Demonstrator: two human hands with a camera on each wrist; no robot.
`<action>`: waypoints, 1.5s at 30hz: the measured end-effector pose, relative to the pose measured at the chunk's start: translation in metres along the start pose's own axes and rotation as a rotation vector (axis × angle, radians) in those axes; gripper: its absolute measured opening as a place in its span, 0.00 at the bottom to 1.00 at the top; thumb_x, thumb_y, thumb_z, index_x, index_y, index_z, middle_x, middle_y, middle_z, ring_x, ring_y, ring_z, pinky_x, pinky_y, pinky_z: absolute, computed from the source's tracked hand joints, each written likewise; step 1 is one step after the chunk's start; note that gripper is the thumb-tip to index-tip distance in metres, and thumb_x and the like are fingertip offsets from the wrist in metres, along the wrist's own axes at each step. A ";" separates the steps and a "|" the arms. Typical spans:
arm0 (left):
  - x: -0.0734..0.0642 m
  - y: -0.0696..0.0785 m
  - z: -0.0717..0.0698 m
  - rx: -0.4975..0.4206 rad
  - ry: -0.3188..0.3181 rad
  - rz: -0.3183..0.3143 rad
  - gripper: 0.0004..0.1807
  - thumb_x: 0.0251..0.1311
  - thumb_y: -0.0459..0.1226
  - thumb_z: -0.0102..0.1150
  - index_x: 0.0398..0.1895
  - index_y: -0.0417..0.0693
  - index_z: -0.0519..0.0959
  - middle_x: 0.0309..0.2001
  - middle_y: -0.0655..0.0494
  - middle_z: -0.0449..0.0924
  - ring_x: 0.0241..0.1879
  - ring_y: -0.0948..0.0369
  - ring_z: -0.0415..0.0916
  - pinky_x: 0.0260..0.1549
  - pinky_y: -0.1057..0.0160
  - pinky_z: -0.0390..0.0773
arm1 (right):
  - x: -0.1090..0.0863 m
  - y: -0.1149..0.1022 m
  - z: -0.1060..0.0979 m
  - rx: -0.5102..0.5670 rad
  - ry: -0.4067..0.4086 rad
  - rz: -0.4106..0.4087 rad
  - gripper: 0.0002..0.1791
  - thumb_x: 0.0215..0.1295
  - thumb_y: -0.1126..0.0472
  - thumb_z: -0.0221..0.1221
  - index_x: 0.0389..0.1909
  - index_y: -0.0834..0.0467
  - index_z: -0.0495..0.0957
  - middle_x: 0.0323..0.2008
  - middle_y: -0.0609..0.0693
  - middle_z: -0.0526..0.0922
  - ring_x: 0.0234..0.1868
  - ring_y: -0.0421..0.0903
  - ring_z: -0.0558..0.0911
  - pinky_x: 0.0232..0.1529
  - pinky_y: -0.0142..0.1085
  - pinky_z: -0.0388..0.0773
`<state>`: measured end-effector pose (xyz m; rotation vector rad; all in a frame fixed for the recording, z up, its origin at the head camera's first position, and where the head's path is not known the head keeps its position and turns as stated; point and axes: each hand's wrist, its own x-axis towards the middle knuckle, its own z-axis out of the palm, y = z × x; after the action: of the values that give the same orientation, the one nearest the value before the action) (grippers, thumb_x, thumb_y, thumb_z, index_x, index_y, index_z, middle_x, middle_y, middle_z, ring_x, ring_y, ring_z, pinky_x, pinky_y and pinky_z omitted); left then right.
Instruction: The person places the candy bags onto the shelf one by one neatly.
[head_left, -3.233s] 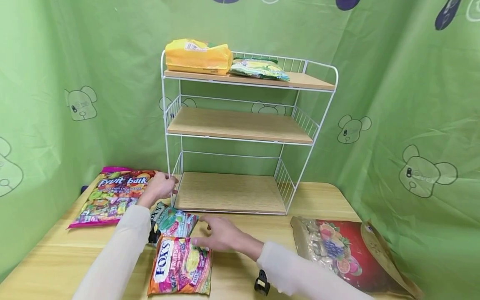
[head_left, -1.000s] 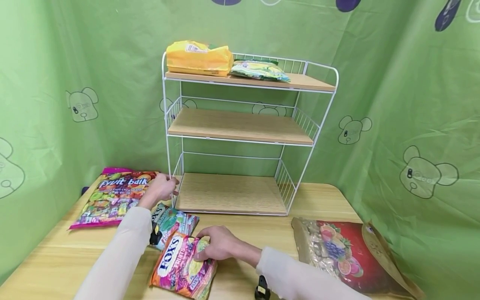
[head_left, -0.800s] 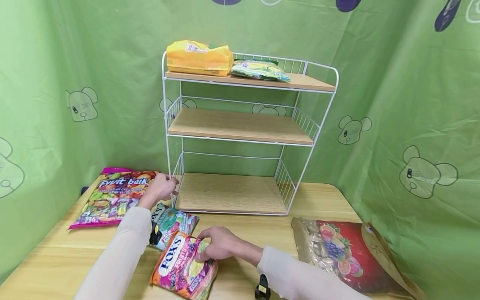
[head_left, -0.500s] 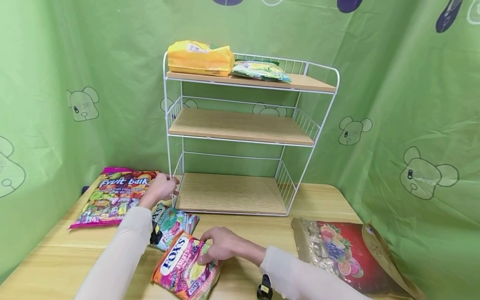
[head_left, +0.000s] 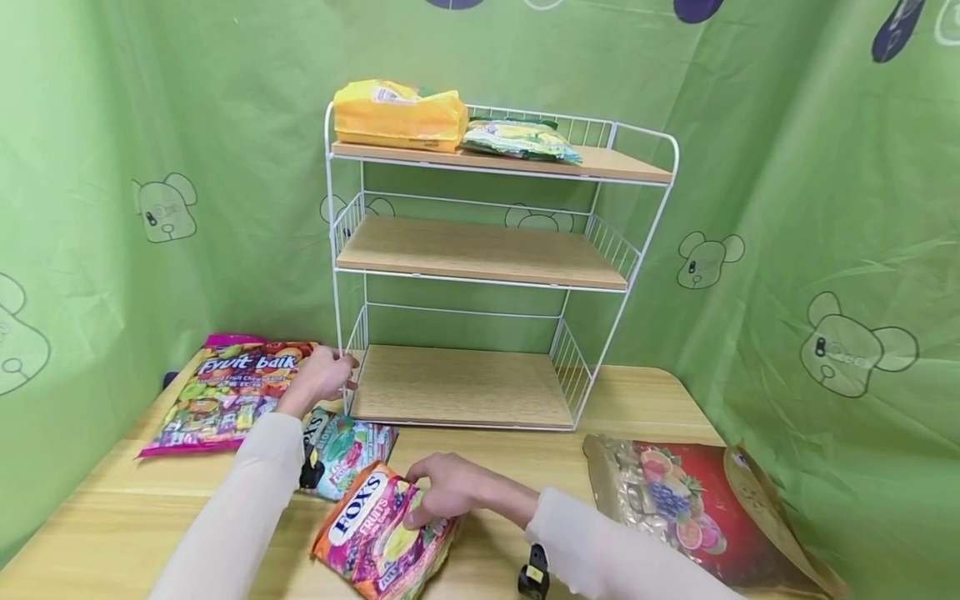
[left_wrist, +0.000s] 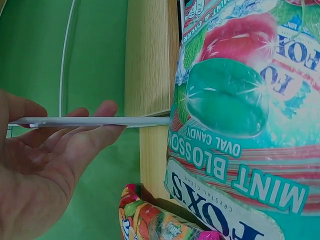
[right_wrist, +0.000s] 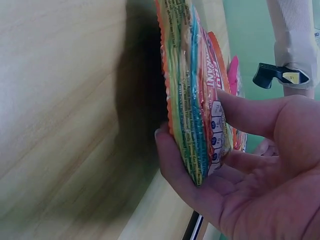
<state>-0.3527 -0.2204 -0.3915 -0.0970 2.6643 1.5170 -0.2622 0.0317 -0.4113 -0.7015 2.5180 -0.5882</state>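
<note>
In the head view my right hand (head_left: 447, 490) grips an orange-and-pink bag of Fox's Fruits candy (head_left: 386, 533), tilted above the table. The right wrist view shows that candy bag (right_wrist: 197, 100) edge-on, between my thumb and fingers, with its shadow on the wood. My left hand (head_left: 327, 375) holds the front left post of a white wire shelf rack (head_left: 491, 427); in the left wrist view my left hand (left_wrist: 50, 160) has the post (left_wrist: 110, 121) between thumb and fingers. A teal Fox's Mint Blossom candy bag (head_left: 348, 454) lies below my left hand, partly behind my wrist.
A Fruit Baik candy bag (head_left: 232, 392) lies left of the rack. A red-and-gold bag (head_left: 697, 508) lies on the right side of the table (head_left: 510, 454). A yellow bag (head_left: 401, 117) and a green-and-yellow bag (head_left: 521, 139) rest on the top shelf.
My right hand has taken hold of the orange Fox's bag, turned it and lifted it slightly, drawing it right, away from the teal bag. My left hand stays at the rack post.
</note>
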 end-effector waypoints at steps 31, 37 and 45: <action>-0.001 0.002 0.001 -0.032 0.008 -0.007 0.25 0.77 0.39 0.38 0.65 0.30 0.72 0.54 0.30 0.79 0.44 0.47 0.83 0.24 0.70 0.75 | -0.027 0.010 -0.038 0.087 0.141 -0.025 0.31 0.55 0.58 0.72 0.61 0.62 0.79 0.50 0.55 0.86 0.49 0.50 0.83 0.61 0.53 0.78; -0.002 0.001 0.000 -0.023 0.013 -0.006 0.25 0.77 0.39 0.38 0.65 0.30 0.72 0.53 0.31 0.80 0.43 0.48 0.83 0.24 0.69 0.75 | -0.032 0.014 -0.051 0.144 0.202 -0.009 0.33 0.56 0.59 0.72 0.63 0.63 0.77 0.53 0.58 0.84 0.47 0.50 0.83 0.59 0.53 0.79; -0.001 0.000 0.001 -0.030 0.012 0.001 0.24 0.76 0.39 0.39 0.64 0.30 0.73 0.55 0.30 0.78 0.49 0.44 0.82 0.29 0.68 0.79 | -0.040 0.016 -0.078 0.187 0.288 0.010 0.31 0.56 0.61 0.71 0.62 0.62 0.78 0.47 0.55 0.87 0.36 0.44 0.84 0.43 0.39 0.84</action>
<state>-0.3519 -0.2193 -0.3920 -0.1075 2.6514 1.5622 -0.2786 0.0885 -0.3440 -0.5696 2.6761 -0.9679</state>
